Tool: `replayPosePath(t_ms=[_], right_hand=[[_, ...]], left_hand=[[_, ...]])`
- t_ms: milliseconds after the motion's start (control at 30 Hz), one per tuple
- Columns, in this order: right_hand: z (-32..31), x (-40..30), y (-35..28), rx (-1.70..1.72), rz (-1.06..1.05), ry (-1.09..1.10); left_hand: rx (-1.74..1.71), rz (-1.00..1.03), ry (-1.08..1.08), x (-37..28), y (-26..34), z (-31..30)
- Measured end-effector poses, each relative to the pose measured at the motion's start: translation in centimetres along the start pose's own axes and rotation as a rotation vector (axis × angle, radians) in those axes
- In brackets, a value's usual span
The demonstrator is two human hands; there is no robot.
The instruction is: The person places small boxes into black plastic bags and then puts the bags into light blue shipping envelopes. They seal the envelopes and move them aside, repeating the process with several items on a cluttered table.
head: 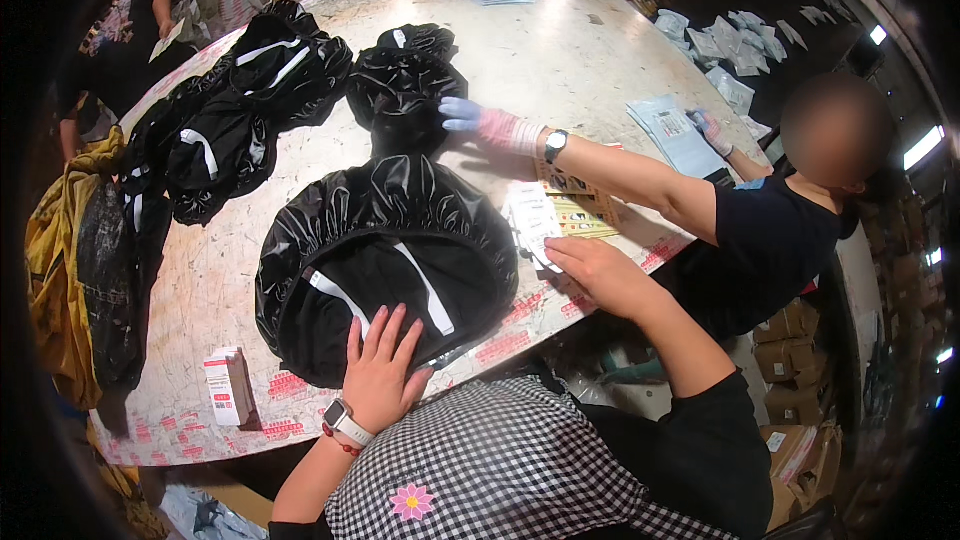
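A large black glossy cover with a gathered elastic rim lies before me, its matte inner side facing up. Two white strips show inside it. My left hand rests on the near part of this cover, fingers spread and holding nothing. At the right, the fingertips of my right hand touch the near end of a fanned pile of white printed slips. The thumb is hidden, so I cannot tell whether it pinches any slip.
A co-worker's gloved hand reaches across toward more black covers. Further covers lie heaped at left. A stack of small printed cards stands near left. Yellow printed sheets and grey mailing bags lie at right.
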State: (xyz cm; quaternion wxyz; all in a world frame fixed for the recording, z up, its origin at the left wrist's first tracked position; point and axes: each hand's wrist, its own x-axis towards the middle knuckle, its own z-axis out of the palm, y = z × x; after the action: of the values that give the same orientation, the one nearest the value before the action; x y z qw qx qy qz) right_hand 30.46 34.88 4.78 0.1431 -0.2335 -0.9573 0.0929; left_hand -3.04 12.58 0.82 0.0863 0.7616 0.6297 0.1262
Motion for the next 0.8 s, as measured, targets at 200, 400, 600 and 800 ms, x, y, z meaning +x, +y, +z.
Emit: replayPosePath(t_ms=[200, 400, 600, 800], right_hand=[[-3.0, 4.5, 1.8, -0.262, 0.069, 0.125], [3.0, 5.8, 8.4, -0.038, 0.363, 0.273], [2.1, 4.6, 9.7, -0.226, 0.091, 0.243], [2.9, 3.3, 11.5, -0.174, 0.184, 0.133]], left_hand=[[0.007, 0.009, 0.004, 0.1, -0.2, 0.3], [0.029, 0.028, -0.02, 0.1, -0.2, 0.1], [-0.232, 0.053, -0.121, -0.4, 0.0, -2.1], [-0.303, -0.101, 0.33, 0.3, -3.7, -7.4]])
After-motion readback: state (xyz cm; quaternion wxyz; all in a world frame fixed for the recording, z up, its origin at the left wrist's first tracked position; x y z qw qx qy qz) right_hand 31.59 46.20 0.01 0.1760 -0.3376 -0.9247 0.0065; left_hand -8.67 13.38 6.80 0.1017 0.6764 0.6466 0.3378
